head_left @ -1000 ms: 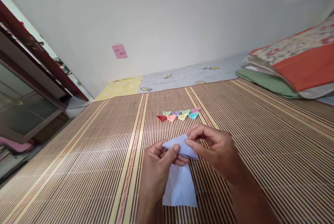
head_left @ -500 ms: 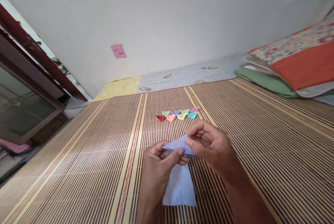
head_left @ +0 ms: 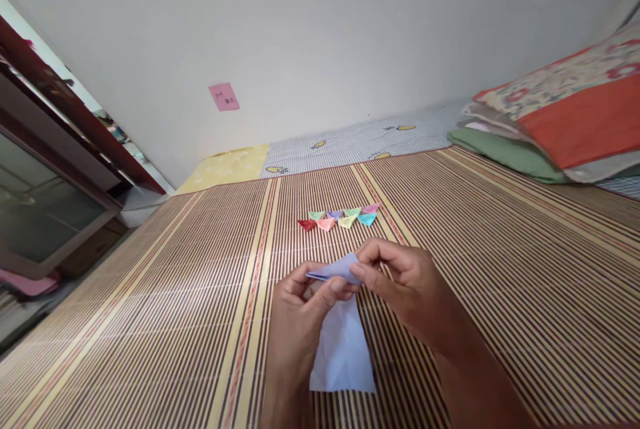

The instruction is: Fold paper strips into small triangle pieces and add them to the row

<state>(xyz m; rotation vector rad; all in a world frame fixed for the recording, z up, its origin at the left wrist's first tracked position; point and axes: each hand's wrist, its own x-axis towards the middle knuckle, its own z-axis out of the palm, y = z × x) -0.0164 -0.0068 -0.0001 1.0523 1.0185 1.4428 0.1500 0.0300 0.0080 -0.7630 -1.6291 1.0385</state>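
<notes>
Between my two hands is a folded piece of blue-violet paper, its pointed end to the left. My left hand pinches it from below, thumb in front and fingers behind. At its right end my right hand grips it between thumb and fingers, covering that corner. A pale blue paper sheet with creases lies on the mat below, its upper part partly hidden by my left hand. Beyond my hands sit several small folded paper triangles in two rows, among them a red one and a turquoise one.
A striped bamboo mat covers the surface. Folded bedding is stacked at the right, against the white wall. A pink note is stuck on the wall. At the left stands a glass-paned cabinet or door.
My right thumb and fingers have closed in over the folded paper's right corner, so less of it shows. The paper tilts flatter and has shifted slightly left. The sheet stays put.
</notes>
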